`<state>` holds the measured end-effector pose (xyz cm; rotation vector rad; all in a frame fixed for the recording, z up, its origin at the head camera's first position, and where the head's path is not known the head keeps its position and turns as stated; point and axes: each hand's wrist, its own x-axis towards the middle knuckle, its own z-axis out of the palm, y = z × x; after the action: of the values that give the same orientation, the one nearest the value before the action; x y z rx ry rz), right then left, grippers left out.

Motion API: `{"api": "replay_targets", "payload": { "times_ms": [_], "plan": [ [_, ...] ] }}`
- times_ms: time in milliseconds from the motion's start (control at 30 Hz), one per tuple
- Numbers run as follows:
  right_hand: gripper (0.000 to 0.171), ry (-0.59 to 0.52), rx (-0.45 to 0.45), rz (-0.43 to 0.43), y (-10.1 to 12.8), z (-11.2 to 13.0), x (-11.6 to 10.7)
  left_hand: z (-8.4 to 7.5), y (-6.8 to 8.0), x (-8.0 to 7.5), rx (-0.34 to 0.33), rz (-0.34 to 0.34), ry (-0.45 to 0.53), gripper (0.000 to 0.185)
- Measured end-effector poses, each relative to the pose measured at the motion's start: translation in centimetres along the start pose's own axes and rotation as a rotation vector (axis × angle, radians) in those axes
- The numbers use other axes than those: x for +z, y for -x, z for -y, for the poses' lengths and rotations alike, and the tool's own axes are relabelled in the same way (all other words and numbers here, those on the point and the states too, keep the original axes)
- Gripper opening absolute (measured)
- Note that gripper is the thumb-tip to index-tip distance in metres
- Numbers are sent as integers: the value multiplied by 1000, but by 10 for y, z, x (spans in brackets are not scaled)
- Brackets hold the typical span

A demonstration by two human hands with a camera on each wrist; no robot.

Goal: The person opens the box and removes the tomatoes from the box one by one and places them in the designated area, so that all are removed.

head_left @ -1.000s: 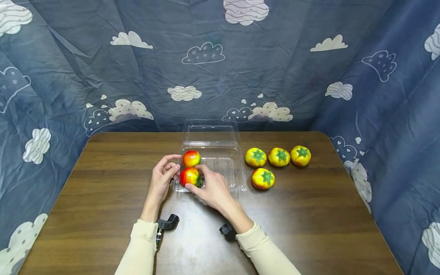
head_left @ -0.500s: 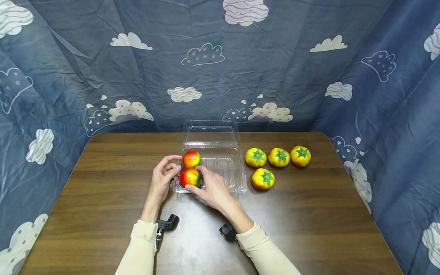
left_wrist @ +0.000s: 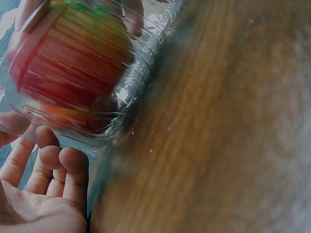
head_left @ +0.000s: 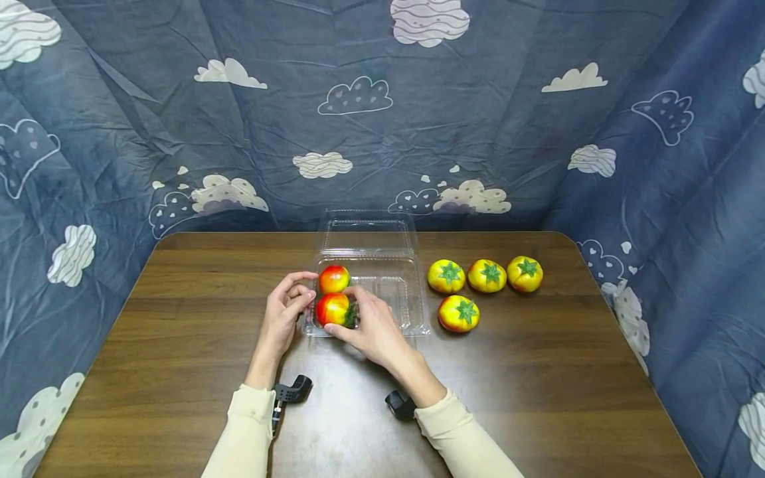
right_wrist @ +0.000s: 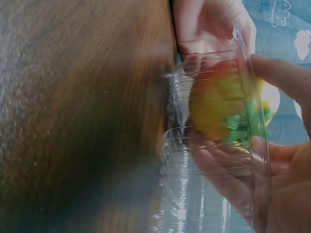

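Red-yellow tomatoes (head_left: 335, 309), green-topped, clear box (head_left: 391, 292), brown wood-grain table (head_left: 179, 345), blue cloud-print cloth (head_left: 382, 119).

Head view: from above and behind, facing forward and down over the whole table (head_left: 179, 372).
Left wrist view: very near, low, at the clear box (left_wrist: 124, 92) corner.
Right wrist view: equally near, opposite side.
Shared: the box's near tomato (head_left: 335, 309).

A wooden counter (head_left: 179, 372) carried four yellow-red tomatoes at about 2 o'clock from its middle: three in a row (head_left: 445, 276) (head_left: 487, 275) (head_left: 524, 273), the fourth (head_left: 458, 313) just in front of them. A blue cloud-printed cloth (head_left: 382, 119) hung behind at 12 o'clock and along both sides.
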<state>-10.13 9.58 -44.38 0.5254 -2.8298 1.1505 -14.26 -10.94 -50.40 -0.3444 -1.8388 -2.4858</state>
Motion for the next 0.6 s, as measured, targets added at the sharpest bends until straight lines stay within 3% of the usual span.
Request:
{"api": "replay_targets", "payload": {
  "times_ms": [267, 600],
  "plan": [
    [62, -99, -22, -66, -1, 2, -1, 0, 0, -1, -2, -14, 0, 36],
    [61, -78, -107, -169, 6, 5, -2, 0, 0, 1, -3, -23, -4, 35]
  ]
}}
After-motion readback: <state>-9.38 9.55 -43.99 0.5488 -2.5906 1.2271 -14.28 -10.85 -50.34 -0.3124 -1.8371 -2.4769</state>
